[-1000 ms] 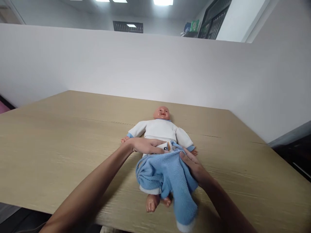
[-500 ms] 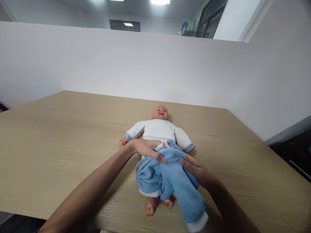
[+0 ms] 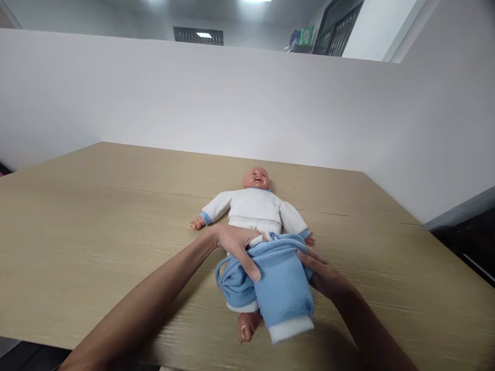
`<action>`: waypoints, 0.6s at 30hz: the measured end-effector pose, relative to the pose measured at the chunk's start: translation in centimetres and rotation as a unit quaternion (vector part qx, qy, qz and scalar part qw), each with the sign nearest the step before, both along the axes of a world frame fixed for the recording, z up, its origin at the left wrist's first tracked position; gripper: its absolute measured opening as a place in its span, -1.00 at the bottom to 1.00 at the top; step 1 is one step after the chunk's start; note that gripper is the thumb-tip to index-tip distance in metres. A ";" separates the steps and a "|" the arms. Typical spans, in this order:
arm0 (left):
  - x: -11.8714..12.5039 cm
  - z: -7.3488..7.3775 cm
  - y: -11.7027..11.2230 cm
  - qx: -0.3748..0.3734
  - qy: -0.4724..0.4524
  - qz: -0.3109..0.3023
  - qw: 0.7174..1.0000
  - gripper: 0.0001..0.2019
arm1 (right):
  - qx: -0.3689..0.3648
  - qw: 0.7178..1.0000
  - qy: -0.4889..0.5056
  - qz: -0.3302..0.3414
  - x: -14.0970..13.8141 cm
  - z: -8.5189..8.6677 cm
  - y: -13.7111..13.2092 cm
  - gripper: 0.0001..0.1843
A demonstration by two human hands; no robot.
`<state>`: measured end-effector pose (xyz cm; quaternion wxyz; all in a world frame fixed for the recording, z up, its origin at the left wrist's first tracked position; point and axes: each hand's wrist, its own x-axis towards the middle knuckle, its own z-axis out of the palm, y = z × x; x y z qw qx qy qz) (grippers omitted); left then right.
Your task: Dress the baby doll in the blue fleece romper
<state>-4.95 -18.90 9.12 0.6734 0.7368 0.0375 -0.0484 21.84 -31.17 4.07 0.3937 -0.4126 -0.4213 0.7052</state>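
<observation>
A baby doll [image 3: 255, 203] lies on its back on the table, head away from me, in a white top with blue cuffs. Blue fleece trousers with white cuffs [image 3: 284, 283] are bunched around its lower legs. One trouser leg sits gathered on the doll's leg at the left, with a bare foot [image 3: 247, 327] sticking out below the cuff. The other trouser leg hangs toward me over the second foot, which is hidden. My left hand [image 3: 240, 247] grips the waistband side with its thumb on top. At the right edge of the fabric, my right hand [image 3: 319, 270] is closed on the trousers.
The light wooden table [image 3: 116, 221] carries the doll near its front edge. A white partition wall [image 3: 232, 103] stands behind the table. A dark object [image 3: 467, 247] is beyond the table's right edge.
The loose trouser leg has swung left and been drawn up, its cuff now higher. My right hand has shifted slightly right, spreading the fabric. One of the doll's feet is now covered.
</observation>
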 end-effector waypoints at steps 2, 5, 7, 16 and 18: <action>-0.1 -0.2 0.2 0.004 -0.009 0.003 1.000 -0.48 | -0.004 0.999 -0.006 0.036 -0.2 0.4 0.1 -0.48; -0.2 -0.2 0.3 0.011 -0.024 0.024 0.999 -0.56 | 0.043 0.980 -0.031 0.193 -0.1 1.6 0.0 -0.34; -0.2 -0.1 0.2 0.015 -0.019 0.026 0.999 -0.57 | 0.069 0.957 -0.031 0.278 0.2 2.2 -0.1 -0.16; 0.5 -0.3 -0.5 -0.016 0.004 0.015 1.000 -0.35 | 0.027 0.999 0.017 0.014 -0.5 0.5 -0.7 -0.42; 0.6 0.0 -0.8 -0.030 0.007 0.011 0.999 -0.30 | 0.022 1.000 0.020 0.005 -0.8 0.6 -0.6 -0.57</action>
